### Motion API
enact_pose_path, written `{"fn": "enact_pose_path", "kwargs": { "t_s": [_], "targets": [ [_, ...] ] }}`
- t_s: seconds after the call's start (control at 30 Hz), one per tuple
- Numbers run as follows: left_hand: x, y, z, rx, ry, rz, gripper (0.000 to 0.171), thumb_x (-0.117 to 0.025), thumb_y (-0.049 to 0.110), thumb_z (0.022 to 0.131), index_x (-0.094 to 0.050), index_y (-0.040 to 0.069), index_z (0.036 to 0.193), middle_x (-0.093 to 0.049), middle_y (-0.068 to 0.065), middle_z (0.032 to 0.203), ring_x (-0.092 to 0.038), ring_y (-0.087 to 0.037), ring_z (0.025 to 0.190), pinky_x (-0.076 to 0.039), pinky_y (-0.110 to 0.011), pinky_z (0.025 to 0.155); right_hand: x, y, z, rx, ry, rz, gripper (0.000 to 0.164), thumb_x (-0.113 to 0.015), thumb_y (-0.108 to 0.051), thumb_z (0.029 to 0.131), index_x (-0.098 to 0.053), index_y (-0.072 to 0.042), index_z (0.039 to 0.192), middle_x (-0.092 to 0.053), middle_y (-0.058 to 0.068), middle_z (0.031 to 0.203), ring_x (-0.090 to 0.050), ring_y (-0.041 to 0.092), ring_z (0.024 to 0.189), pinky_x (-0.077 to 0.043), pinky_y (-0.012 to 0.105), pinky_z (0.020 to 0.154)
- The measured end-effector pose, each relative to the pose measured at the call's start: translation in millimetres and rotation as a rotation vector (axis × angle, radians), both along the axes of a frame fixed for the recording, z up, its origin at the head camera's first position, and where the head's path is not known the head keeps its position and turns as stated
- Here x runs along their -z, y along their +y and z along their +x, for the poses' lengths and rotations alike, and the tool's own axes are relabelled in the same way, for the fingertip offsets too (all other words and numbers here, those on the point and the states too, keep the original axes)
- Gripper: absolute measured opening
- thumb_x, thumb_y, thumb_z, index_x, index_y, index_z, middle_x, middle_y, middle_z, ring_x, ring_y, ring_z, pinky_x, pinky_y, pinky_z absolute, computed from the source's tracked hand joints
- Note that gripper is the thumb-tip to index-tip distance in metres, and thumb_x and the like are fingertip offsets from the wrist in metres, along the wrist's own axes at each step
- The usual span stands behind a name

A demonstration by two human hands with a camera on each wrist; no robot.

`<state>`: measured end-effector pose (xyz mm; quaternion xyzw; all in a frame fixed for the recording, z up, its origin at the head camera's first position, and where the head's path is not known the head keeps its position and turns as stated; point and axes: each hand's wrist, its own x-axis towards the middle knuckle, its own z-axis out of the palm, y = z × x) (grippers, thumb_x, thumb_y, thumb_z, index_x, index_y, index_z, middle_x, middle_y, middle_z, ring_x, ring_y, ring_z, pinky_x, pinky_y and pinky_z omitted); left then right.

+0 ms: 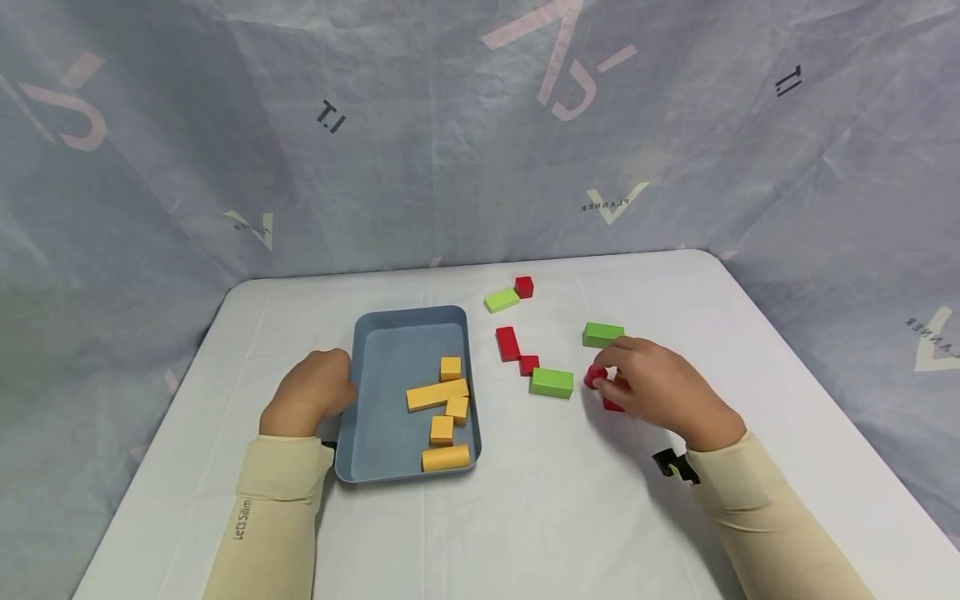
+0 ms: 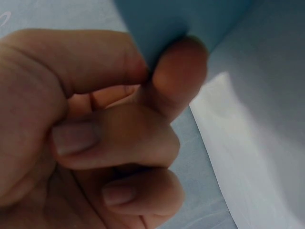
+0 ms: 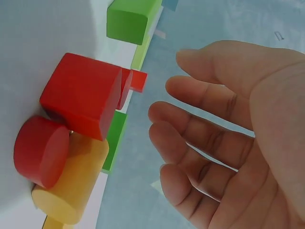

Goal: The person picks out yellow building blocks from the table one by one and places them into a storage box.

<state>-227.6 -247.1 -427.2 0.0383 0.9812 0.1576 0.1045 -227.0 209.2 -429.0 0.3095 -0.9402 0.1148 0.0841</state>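
Observation:
My left hand (image 1: 309, 392) pinches the left wall of a blue-grey tray (image 1: 365, 367); the left wrist view shows thumb and forefinger on the tray wall (image 2: 167, 24), other fingers curled below. Inside the tray lie several yellow blocks (image 1: 437, 395) and a yellow cylinder (image 1: 446, 457). My right hand (image 1: 660, 387) hovers over a small group of blocks, its fingers loosely bent and holding nothing. In the right wrist view this group has a red block (image 3: 81, 95), a short red cylinder (image 3: 38, 150) and a yellow cylinder (image 3: 71, 186), apart from the fingertips.
Between tray and right hand lie a green block (image 1: 552, 383), a red cube (image 1: 529, 365) and a flat red block (image 1: 507, 343). Farther back are a light green block (image 1: 502, 300) and another red cube (image 1: 524, 287). One green block (image 1: 603, 334) sits just beyond the right hand.

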Motion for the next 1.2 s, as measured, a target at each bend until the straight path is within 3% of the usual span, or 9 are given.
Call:
{"fn": "enact_pose_path", "kwargs": {
  "t_s": [0.33, 0.9, 1.03, 1.2],
  "targets": [
    [1.6, -1.2, -1.1, -0.002, -0.002, 0.003, 0.018, -0.052, -0.005, 0.073, -0.054, 0.008, 0.061, -0.048, -0.006, 0.055, -0.043, -0.02, 0.048, -0.036, -0.033, 0.042, -1.9, 12.0, -0.9, 0.074, 0.01, 0.01, 0.022, -0.073, -0.017, 0.075, -0.069, -0.013, 0.096, -0.062, 0.0, 0.091, -0.051, 0.01, 0.074, -0.051, 0.033, 0.065],
    [6.2, -0.5, -2.0, -0.035, -0.024, 0.026, 0.014, -0.052, -0.005, 0.074, -0.056, 0.006, 0.066, -0.05, -0.008, 0.058, -0.044, -0.021, 0.05, -0.037, -0.034, 0.042, 10.8, 26.7, -5.9, 0.193, -0.095, 0.031, 0.023, -0.073, -0.022, 0.079, -0.069, -0.012, 0.099, -0.062, 0.004, 0.096, -0.052, 0.017, 0.078, -0.052, 0.039, 0.064],
    [7.0, -0.8, -1.7, -0.036, -0.023, 0.035, 0.01, -0.053, -0.004, 0.076, -0.056, -0.003, 0.085, -0.053, -0.01, 0.064, -0.047, -0.023, 0.053, -0.04, -0.035, 0.044, 10.8, 27.2, -4.4, 0.223, -0.108, 0.039, 0.025, -0.073, -0.025, 0.08, -0.069, -0.011, 0.1, -0.063, 0.007, 0.099, -0.053, 0.02, 0.081, -0.052, 0.042, 0.064],
    [5.8, -1.6, -2.2, -0.005, 0.009, 0.017, 0.046, -0.054, -0.001, 0.079, -0.04, -0.012, 0.121, -0.06, -0.018, 0.082, -0.053, -0.024, 0.063, -0.046, -0.04, 0.054, 10.2, 29.7, -4.2, 0.255, -0.108, 0.044, 0.025, -0.073, -0.027, 0.079, -0.069, -0.012, 0.1, -0.062, 0.008, 0.1, -0.053, 0.02, 0.08, -0.051, 0.041, 0.063]
  ]
}}
